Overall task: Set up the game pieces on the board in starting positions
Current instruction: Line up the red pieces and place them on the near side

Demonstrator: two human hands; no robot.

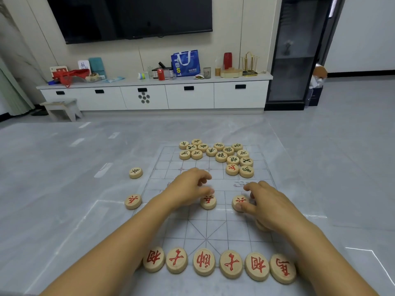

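2 hands work over the board, a thin translucent sheet with a printed grid, lying on the grey floor. The left hand has its fingers curled, with the fingertips lifted off the sheet. Its thumb tip sits at the far rim of a red-marked piece, which lies flat just below the thumb. Whether that hand grips the piece or only touches it, I cannot tell. The right hand pinches a second red-marked piece, thumb on its near edge and curled fingers at its far right side. Another disc shows partly under that palm. Behind both wrists, along the near edge, 6 red-marked pieces stand in a close row. Beyond the fingertips, at the far edge, a loose cluster of black-marked pieces lies with 1 red piece at its near right. Left of the left hand's knuckles, off the sheet, lie a black-marked disc and a red-marked disc, well apart.
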